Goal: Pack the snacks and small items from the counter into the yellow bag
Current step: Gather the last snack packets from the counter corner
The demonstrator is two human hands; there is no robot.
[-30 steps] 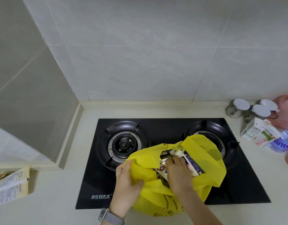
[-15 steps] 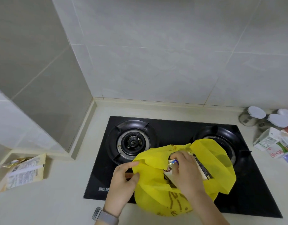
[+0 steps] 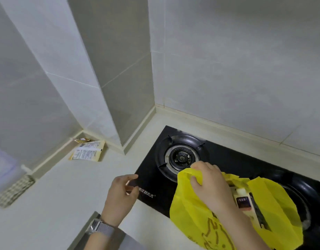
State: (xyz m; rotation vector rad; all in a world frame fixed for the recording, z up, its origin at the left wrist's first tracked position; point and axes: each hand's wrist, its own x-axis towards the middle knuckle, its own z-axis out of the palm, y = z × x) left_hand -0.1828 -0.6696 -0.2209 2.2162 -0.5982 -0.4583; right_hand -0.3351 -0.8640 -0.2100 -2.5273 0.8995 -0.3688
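The yellow bag (image 3: 274,210) lies open on the black gas stove (image 3: 227,159) at the lower right, with snack packets (image 3: 245,202) showing inside its mouth. My right hand (image 3: 211,186) grips the bag's left rim, fingers curled round the yellow fabric. My left hand (image 3: 121,193) hovers free to the left of the bag, over the stove's front left corner, fingers loosely curled and holding nothing. A cream snack packet (image 3: 87,151) lies on the counter in the far left corner by the wall, with a golden wrapper (image 3: 81,140) just behind it.
The pale counter (image 3: 65,192) stretches left of the stove. A checked cloth (image 3: 14,190) lies at the left edge. The left burner (image 3: 181,156) sits just behind my right hand. Tiled walls close the back and left.
My left hand has let go of the bag and moved left. My right hand has come out of the bag and taken its left rim. The view has swung left.
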